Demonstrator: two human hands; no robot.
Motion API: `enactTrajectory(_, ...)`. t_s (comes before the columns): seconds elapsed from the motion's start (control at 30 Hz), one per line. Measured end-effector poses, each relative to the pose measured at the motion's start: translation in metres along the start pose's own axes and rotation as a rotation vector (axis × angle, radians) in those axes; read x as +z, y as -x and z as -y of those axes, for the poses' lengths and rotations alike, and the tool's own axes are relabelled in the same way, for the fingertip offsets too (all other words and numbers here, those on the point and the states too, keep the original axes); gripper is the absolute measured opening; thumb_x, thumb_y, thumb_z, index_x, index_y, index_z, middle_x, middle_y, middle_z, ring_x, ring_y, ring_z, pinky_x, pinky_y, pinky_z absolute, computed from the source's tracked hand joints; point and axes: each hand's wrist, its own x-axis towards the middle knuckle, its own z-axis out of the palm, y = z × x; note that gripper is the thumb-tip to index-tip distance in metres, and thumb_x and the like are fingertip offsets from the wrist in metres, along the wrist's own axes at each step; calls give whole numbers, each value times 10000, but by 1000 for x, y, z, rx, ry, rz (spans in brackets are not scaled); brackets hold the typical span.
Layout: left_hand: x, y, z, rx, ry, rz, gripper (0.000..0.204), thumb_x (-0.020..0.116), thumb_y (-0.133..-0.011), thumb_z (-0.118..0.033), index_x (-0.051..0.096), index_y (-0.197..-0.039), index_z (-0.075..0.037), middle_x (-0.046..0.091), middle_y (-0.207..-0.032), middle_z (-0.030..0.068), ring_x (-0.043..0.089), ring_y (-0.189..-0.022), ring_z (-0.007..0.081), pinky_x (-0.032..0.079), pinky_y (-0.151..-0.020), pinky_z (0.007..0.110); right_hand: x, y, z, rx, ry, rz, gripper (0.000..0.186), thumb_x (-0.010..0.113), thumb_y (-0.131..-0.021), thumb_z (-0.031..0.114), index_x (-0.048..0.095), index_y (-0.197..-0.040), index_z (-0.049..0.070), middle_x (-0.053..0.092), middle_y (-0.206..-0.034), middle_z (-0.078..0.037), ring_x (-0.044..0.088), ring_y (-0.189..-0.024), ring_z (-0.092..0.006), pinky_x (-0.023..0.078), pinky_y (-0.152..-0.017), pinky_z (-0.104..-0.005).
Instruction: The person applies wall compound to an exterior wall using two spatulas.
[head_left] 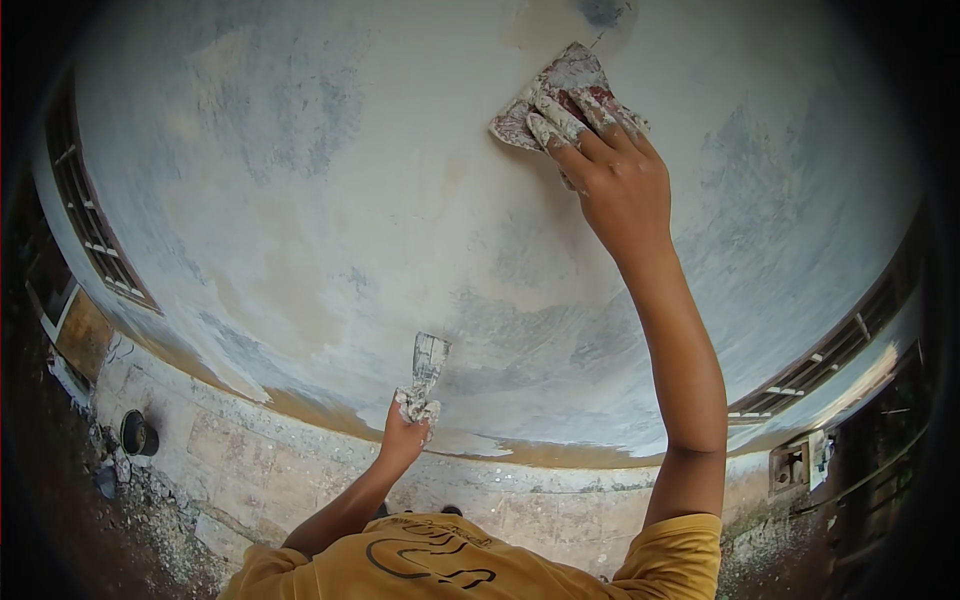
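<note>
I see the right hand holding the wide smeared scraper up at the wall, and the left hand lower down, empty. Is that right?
Not quite: the left hand isn't empty. The head view shows it holding a narrow smeared scraper. The right hand does hold the wide smeared scraper up at the wall.

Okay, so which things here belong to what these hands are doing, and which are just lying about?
In use:
- wide scraper, in the right hand
- narrow scraper, in the left hand
- patchy wall

Apparently lying about:
- dark round container, lower left
- rubble near it
</note>
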Motion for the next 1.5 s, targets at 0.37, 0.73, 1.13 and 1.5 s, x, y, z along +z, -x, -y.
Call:
enactTrajectory(0.37,-25,7,64,-62,116,-3,468,411,-836,56,337,-1280,-71,556,-980,42,555,-789,101,461,-632,238,-49,226,136,1474,-1104,-42,325,508,-773,-77,550,-1095,-62,609,-992,-125,597,-903,-232,440,-816,-293)
enactTrajectory(0.73,-38,24,85,193,49,-147,416,453,-869,27,371,-1270,-44,517,-1151,72,505,-1071,151,402,-916,285,-6,284,293,2325,-2723,-98,501,473,-713,-47,462,-1210,11,573,-1120,-128,560,-1069,-271,430,-978,-430)
enactTrajectory(1.13,-163,60,9,419,-354,-290,521,501,-781,64,351,-1273,-14,530,-1122,110,500,-1057,186,392,-910,304,22,142,427,2354,-2955,422,515,441,-755,-2,459,-1270,15,552,-1220,-127,546,-1114,-232,432,-978,-325)
enactTrajectory(1.5,-348,111,-40,192,-452,-400,400,509,-810,18,424,-1197,-41,557,-862,99,543,-732,201,453,-674,315,96,-14,539,2100,-3114,669,472,443,-739,8,514,-1206,10,572,-1203,-118,539,-1125,-218,414,-995,-307)
